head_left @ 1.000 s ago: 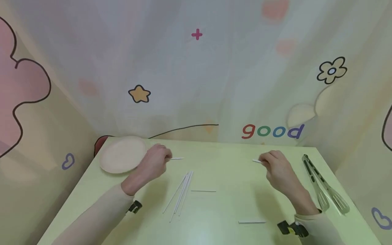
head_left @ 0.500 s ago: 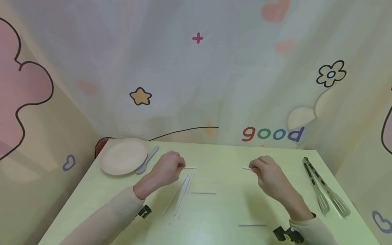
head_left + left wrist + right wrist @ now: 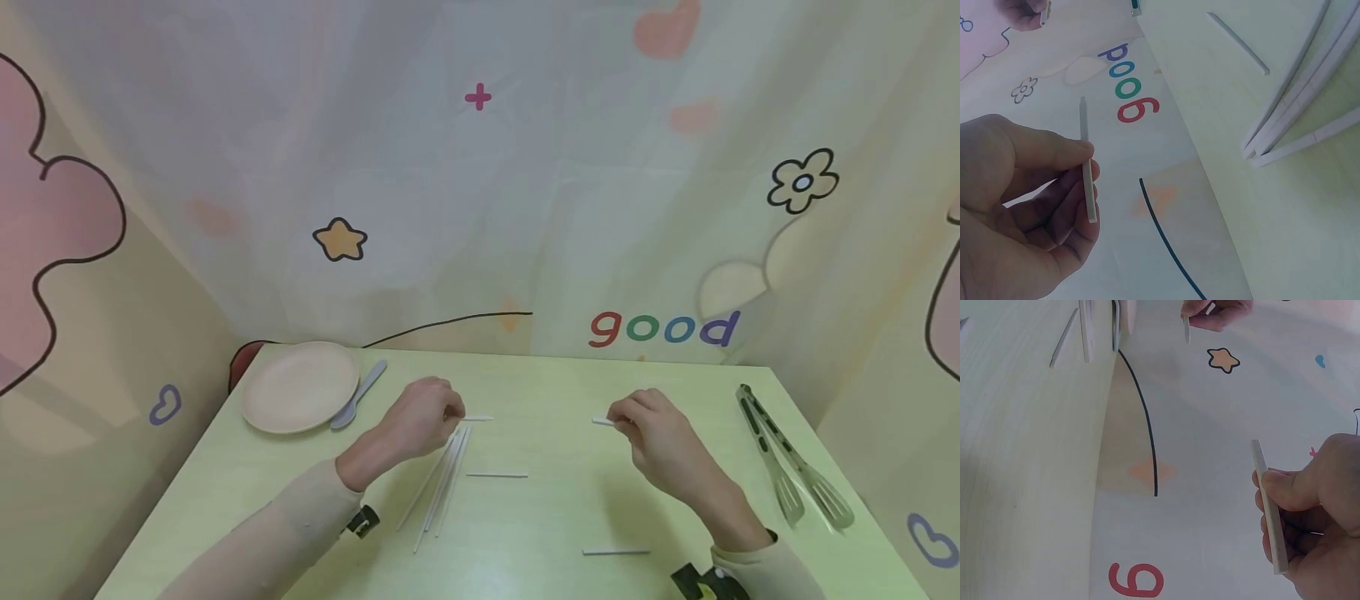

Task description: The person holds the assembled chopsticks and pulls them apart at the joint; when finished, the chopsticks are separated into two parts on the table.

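My left hand [image 3: 420,419] pinches a short white stick [image 3: 1087,181] between thumb and fingertips. One end of that stick looks slightly narrowed in the left wrist view. Across the table, my right hand [image 3: 667,433] holds another short white stick [image 3: 1271,515], its thumb pressed along the side. Both hands are raised above the table, apart, with the sticks' free ends pointing toward each other. Several long white sticks [image 3: 438,496] lie fanned just below my left hand. To their right rests a short white stick [image 3: 497,475], and a second short stick [image 3: 617,552] lies nearer the front.
A pale round plate [image 3: 300,387] sits at the back left of the table [image 3: 540,517], with a grey spoon [image 3: 360,396] beside it. Slotted metal tongs [image 3: 795,462] with dark handles lie along the right edge. A printed curtain [image 3: 450,183] hangs behind.
My left hand has moved right and a little nearer, still holding its stick, uncovering the spoon. My right hand has shifted left with its stick, so the two are closer together.
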The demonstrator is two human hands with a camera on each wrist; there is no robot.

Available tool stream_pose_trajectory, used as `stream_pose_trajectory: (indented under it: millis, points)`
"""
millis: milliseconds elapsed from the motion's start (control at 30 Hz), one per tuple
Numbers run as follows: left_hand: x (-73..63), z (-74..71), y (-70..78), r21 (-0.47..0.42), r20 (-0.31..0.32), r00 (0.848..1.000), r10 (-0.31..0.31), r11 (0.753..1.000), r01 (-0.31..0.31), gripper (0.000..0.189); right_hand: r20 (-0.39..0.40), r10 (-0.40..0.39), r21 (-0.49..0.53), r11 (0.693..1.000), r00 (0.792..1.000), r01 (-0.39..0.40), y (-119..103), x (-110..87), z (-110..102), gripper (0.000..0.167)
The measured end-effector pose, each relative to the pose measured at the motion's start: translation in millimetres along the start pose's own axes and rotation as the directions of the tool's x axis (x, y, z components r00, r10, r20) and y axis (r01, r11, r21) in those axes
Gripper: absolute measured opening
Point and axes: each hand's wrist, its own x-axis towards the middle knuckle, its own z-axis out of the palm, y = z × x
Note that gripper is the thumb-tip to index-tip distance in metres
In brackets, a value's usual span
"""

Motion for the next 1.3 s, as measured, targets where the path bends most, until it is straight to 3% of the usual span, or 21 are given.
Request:
stream_pose_trajectory:
  millis: [233, 467, 967, 1300]
  points:
    - [2.1, 7.1, 4.8, -0.016, 0.031, 0.999, 0.021, 1.0, -0.02, 0.016, 0.04, 0.021, 0.018, 1.0, 0.999, -0.022, -1.3, -6.6, 0.6, 0.021]
    - [2.3, 17.0, 7.6, -0.062, 0.1, 0.995, -0.008, 0.998, 0.014, 0.014, 0.028, -0.006, 0.025, 1.0, 1.0, 0.005, -2.7, -13.8, 3.0, 0.024]
    - [5.8, 34.3, 8.7, -0.135, 0.181, 0.983, -0.029, 0.989, 0.054, 0.014, 0.073, -0.041, 0.04, 0.998, 0.996, 0.038, -8.2, -27.5, 8.0, 0.027]
    - [7.1, 48.9, 8.0, -0.133, 0.211, 0.977, -0.026, 0.99, 0.055, 0.012, 0.086, -0.07, 0.049, 0.997, 0.994, 0.066, -8.3, -32.6, 10.1, 0.026]
